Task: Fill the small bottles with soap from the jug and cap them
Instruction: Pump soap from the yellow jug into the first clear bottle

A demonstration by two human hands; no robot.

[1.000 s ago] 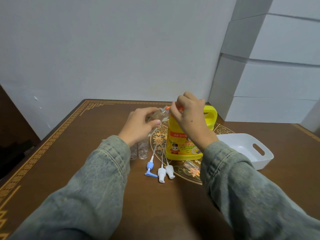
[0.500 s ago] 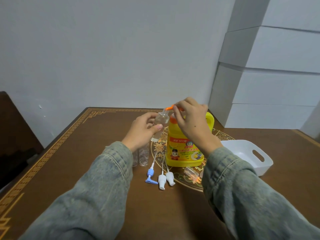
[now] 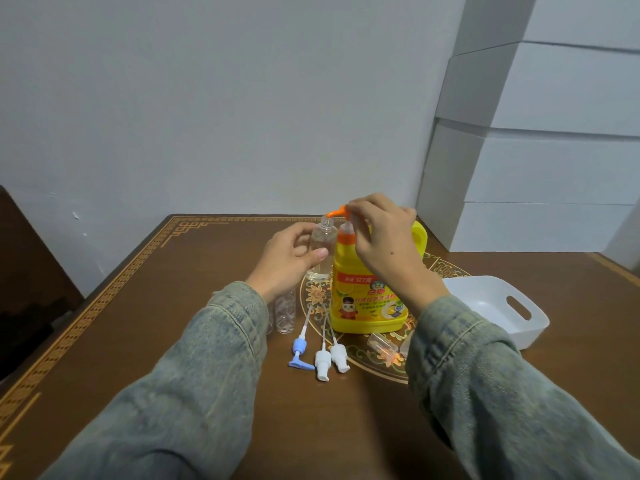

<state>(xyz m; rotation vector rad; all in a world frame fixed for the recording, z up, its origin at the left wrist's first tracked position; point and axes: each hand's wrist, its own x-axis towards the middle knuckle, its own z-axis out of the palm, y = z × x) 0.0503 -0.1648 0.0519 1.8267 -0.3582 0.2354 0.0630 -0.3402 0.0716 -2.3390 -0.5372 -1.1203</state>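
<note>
A yellow soap jug with an orange pump stands mid-table. My left hand grips a small clear bottle upright, its open mouth right under the pump's spout. My right hand rests on top of the pump head, fingers curled over it. Two more clear bottles stand by my left wrist. In front of the jug lie three pump caps with dip tubes: one blue and two white. Clear cap covers lie next to my right sleeve.
A white plastic tray with a handle slot sits at the right of the wooden table. White stacked boxes stand at the back right. A grey wall runs behind the table.
My left hand has brought the small bottle from tilted to upright under the spout. My right hand has stayed on the pump head. The camera has tipped upward.
</note>
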